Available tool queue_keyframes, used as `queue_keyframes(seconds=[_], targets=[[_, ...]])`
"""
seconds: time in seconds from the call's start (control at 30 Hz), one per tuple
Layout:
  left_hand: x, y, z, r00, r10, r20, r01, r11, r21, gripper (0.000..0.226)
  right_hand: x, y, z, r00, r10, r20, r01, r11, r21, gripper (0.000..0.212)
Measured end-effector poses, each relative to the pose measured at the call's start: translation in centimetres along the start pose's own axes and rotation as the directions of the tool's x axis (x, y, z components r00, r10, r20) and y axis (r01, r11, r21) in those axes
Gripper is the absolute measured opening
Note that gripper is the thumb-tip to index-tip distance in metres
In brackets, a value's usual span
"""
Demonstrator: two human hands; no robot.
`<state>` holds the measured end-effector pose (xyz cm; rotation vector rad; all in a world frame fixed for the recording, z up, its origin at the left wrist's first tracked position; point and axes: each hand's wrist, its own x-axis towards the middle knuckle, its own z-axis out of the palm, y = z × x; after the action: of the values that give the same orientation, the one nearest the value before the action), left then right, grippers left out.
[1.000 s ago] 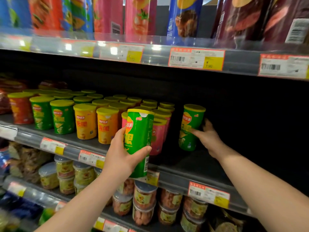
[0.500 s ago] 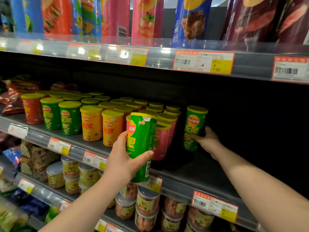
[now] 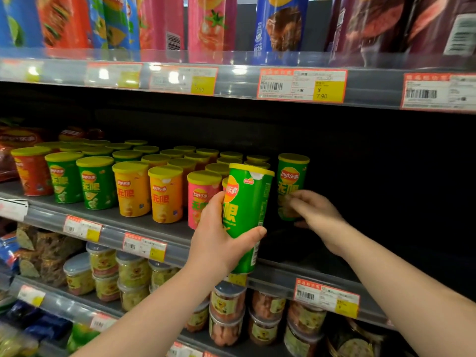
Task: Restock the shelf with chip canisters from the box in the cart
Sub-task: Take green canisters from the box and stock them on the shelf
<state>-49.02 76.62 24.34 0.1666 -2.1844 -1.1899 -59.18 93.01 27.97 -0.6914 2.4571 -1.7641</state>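
A tall green chip canister (image 3: 247, 202) with a yellow rim and a red-and-yellow logo is leaning slightly, held in the air in front of the middle shelf (image 3: 113, 220). The left hand (image 3: 219, 243) is gripping its lower half, with the thumb pressing across the front and the fingers (image 3: 215, 202) curling round the side. Just right, a shorter green canister (image 3: 293, 181) is standing on the shelf. The right hand (image 3: 319, 217) is reaching to it, blurred, its loosely curled fingers overlapping the lower part; I cannot tell whether they are gripping. Yellow-lidded canisters (image 3: 164, 194) are standing in rows to the left.
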Motion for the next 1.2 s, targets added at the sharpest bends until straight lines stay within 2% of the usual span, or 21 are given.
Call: queue_keyframes(seconds=[0.03,0.1,0.17,0.23,0.37,0.47,0.57,0.67,0.73,0.8,0.87,0.97,1.13,1.2], targets=[[0.0,0.4,0.5,1.0,0.019,0.004,-0.019,1.0,0.002,0.088,-1.0,-0.6,0.2,0.997,-0.003,0.073,-0.001,0.999,0.054,0.007],[0.0,1.5,1.3,0.998,0.056,0.0,-0.056,0.998,0.014,0.083,-2.6,-1.6,0.9,0.982,-0.017,0.191,-0.005,0.993,0.116,0.028],[0.1,2.2,2.2,0.992,0.127,-0.006,-0.127,0.992,0.023,0.076,-3.4,-1.9,1.4,0.981,-0.012,0.196,-0.014,0.991,0.134,0.041],[0.3,2.6,3.0,0.984,0.178,0.006,-0.178,0.983,0.048,0.08,-3.7,-1.8,1.4,0.995,0.006,0.098,-0.023,0.986,0.165,0.047],[0.3,2.4,4.2,0.968,0.208,0.143,-0.222,0.97,0.097,0.11,-3.1,-0.9,-0.5,0.995,0.026,-0.101,-0.011,0.99,0.142,0.067],[0.3,1.2,3.9,0.944,0.23,0.239,-0.289,0.924,0.252,0.106,-1.6,0.4,-2.5,0.973,0.071,-0.219,-0.06,0.997,0.058,0.082],[0.4,-0.2,3.5,0.9,0.222,0.375,-0.392,0.787,0.476,0.094,-0.4,1.5,-4.3,0.952,0.076,-0.295,-0.088,0.996,-0.03,0.078],[0.3,-1.6,3.1,0.814,0.189,0.549,-0.518,0.663,0.541,0.094,0.5,2.4,-5.1,0.953,0.055,-0.299,-0.074,0.996,-0.051,0.067],[0.3,-2.3,3.1,0.764,0.216,0.608,-0.601,0.579,0.551,0.084,1.1,3.0,-5.3,0.956,0.074,-0.283,-0.086,0.996,-0.03,0.063],[0.1,-2.6,3.0,0.768,0.235,0.596,-0.607,0.561,0.562,0.067,1.7,3.6,-5.4,0.959,0.105,-0.265,-0.114,0.993,-0.017,0.065],[0.3,-2.7,3.0,0.771,0.235,0.592,-0.608,0.547,0.575,0.061,2.2,4.1,-5.2,0.959,0.126,-0.256,-0.144,0.988,-0.055,0.073],[0.1,-2.5,3.0,0.769,0.21,0.604,-0.602,0.557,0.572,0.064,2.9,4.9,-4.9,0.947,0.117,-0.3,-0.172,0.972,-0.162,0.078],[0.0,-2.1,3.1,0.771,0.137,0.622,-0.579,0.557,0.595,0.067,4.3,5.0,-4.9,0.948,0.143,-0.285,-0.192,0.97,-0.149,0.074],[-0.1,-2.0,3.0,0.772,0.156,0.617,-0.581,0.568,0.584,0.067,4.9,5.0,-5.0,0.948,0.152,-0.281,-0.205,0.964,-0.171,0.072]])
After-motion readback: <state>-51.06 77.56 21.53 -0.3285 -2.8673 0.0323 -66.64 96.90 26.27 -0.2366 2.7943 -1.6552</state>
